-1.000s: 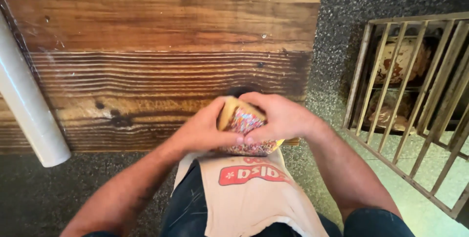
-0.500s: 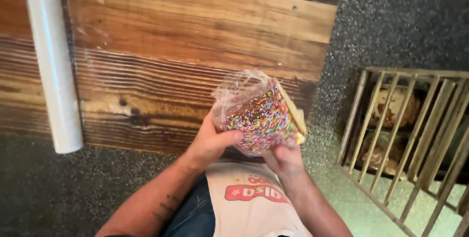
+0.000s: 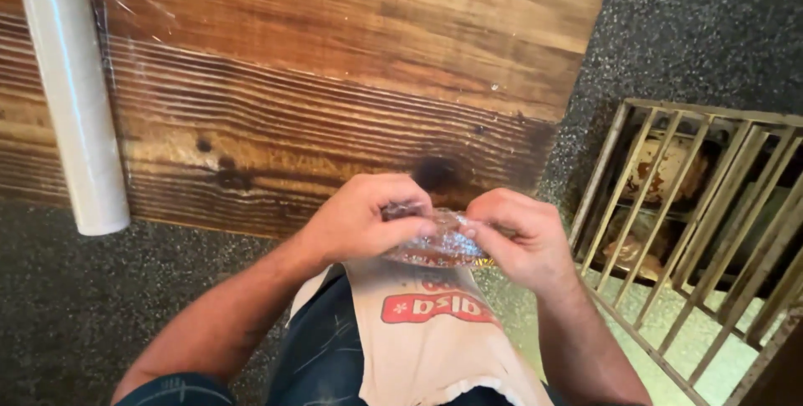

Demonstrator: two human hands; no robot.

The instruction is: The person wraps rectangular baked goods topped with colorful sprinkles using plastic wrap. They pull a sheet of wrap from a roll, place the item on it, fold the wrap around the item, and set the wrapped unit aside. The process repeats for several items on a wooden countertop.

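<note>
Over a cream apron (image 3: 427, 331) with a red logo, both hands now press a plastic-wrapped sprinkled pastry (image 3: 437, 243) low at the wooden tabletop's (image 3: 335, 105) near edge; half a second ago it was held up, sprinkle face showing. The left hand (image 3: 360, 218) and right hand (image 3: 519, 234) pinch the wrap from either side, seemingly tightening it. A cling film roll (image 3: 71, 97) lies on the tabletop's far left; a metal rack (image 3: 694, 205) stands right of it.

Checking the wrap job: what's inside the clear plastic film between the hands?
Inside the plastic film, reddish speckled bits show through; the left hand and right hand cover most of it.
</note>
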